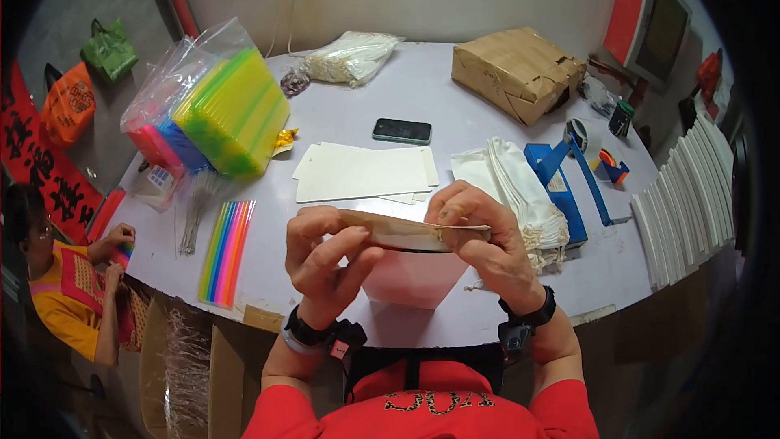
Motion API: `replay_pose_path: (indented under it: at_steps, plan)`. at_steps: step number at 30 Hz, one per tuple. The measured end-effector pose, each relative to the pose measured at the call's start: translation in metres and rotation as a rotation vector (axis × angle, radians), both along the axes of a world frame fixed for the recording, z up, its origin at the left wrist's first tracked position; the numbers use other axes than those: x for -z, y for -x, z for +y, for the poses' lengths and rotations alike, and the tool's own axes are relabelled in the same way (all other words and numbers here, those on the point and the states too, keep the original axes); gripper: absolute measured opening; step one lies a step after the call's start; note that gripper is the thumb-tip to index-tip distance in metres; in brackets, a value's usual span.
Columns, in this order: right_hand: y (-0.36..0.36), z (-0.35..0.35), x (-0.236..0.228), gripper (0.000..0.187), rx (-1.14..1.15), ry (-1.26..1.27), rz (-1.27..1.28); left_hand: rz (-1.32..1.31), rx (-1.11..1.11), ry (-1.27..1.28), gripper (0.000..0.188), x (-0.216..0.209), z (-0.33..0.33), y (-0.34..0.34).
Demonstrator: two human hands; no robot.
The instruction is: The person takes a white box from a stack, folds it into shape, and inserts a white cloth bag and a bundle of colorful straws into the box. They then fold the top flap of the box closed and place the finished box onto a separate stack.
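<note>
Both my hands hold up a thin beige strip-like piece (402,232), seen nearly edge-on, so its kind is unclear. My left hand (325,256) grips its left end between thumb and fingers. At the other end my right hand (491,232) pinches it. Below the piece, near the table's front edge, stands a pale pinkish-white box-like thing (410,280), its top partly hidden. Just beyond my hands lies a loose stack of white cards (361,175). White drawstring bags (520,195) are piled right of them.
Colored straw packs (231,114) stand left, with loose colored straws (227,252) nearer me. A phone (402,131), brown paper package (520,73) and blue metal frame tool (556,175) lie beyond. White stacked sheets (686,203) rise at right. Another person (81,293) sits at left.
</note>
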State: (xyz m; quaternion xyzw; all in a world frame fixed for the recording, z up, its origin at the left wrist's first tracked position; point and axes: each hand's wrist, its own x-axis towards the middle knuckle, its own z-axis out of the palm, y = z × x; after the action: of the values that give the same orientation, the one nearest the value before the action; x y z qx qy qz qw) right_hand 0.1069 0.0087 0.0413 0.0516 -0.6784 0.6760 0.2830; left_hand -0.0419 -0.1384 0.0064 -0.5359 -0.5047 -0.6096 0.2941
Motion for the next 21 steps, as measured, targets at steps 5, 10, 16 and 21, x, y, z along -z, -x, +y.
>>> replay_pose_path:
  at_steps: [5, 10, 16, 21]
  plan:
    - [0.001, 0.007, 0.013, 0.025, -0.088, 0.087, -0.002, 0.164, -0.065, 0.086, 0.024, -0.004, -0.005, 0.008]
    - [-0.002, 0.007, 0.025, 0.028, -0.184, 0.371, 0.035, 0.169, -0.101, 0.13, 0.024, -0.006, -0.004, 0.008]
    - [0.003, 0.014, 0.026, 0.024, -0.102, 0.075, 0.136, -0.015, 0.021, 0.11, 0.019, -0.003, 0.001, 0.008]
    - [-0.001, 0.022, 0.017, 0.025, 0.08, -0.402, 0.233, -0.256, 0.243, -0.035, 0.017, 0.0, 0.015, -0.004]
